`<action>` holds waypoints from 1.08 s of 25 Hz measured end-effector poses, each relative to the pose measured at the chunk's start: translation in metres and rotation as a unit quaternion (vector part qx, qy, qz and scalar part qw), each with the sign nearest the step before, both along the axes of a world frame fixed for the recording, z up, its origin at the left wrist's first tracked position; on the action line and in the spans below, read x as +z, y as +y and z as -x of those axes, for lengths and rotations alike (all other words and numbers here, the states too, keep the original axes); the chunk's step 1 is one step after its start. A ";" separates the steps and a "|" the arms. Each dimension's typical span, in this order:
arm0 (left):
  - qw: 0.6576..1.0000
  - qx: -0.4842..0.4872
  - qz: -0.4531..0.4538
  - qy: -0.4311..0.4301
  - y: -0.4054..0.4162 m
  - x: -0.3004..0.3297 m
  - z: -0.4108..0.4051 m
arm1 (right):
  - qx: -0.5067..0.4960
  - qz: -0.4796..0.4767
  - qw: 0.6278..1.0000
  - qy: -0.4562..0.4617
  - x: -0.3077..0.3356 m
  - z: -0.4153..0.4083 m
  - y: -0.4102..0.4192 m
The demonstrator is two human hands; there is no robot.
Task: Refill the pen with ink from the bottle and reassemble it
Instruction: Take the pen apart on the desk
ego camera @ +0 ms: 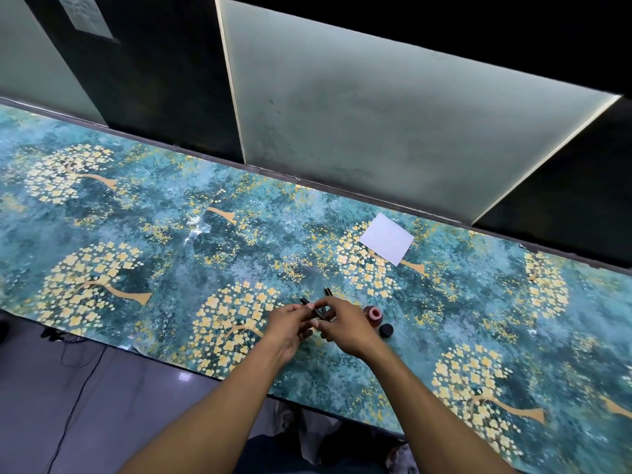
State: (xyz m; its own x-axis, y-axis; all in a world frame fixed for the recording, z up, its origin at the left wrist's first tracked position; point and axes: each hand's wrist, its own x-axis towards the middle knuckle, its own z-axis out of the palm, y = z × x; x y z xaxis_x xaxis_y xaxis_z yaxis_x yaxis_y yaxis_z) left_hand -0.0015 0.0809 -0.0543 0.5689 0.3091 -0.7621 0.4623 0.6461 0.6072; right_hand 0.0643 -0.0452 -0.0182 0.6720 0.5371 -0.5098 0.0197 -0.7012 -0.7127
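Note:
Above the table's near edge my left hand (289, 325) and my right hand (342, 326) meet. Both pinch a thin black pen (318, 311) between their fingertips. One black end of the pen sticks out past my left thumb at the upper left. A second black pen piece (328, 291) lies on the table just beyond my hands. Right of my right hand stands the small open ink bottle (374, 314) with a pinkish mouth. Its black cap (386, 330) lies beside it on the table.
A white sheet of paper (387, 238) lies farther back to the right. The table (171, 234) has a teal cover with yellow flower trees. Glass panels stand behind it. Cables (68, 340) run over the floor at the lower left.

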 end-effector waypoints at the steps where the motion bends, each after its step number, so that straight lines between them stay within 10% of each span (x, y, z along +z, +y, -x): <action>1: 1.000 -0.006 0.018 0.001 -0.003 0.000 -0.004 | -0.005 0.011 0.999 -0.039 -0.001 -0.001 -0.003; 10: 0.985 0.033 0.161 0.059 -0.013 0.000 -0.025 | 0.011 -0.009 0.964 -0.264 0.016 -0.008 -0.021; 27: 0.990 0.041 0.135 0.010 -0.001 0.004 -0.022 | 0.021 0.097 0.969 -0.225 0.006 0.008 -0.020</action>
State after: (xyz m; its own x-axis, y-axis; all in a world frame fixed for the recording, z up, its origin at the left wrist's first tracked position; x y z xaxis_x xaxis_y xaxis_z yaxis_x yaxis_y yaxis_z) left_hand 0.0202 0.0797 -0.0502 0.5347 0.1373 -0.8338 0.4121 0.8190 0.3991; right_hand 0.0568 -0.0651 -0.0125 0.8297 0.4915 -0.2647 0.3283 -0.8131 -0.4808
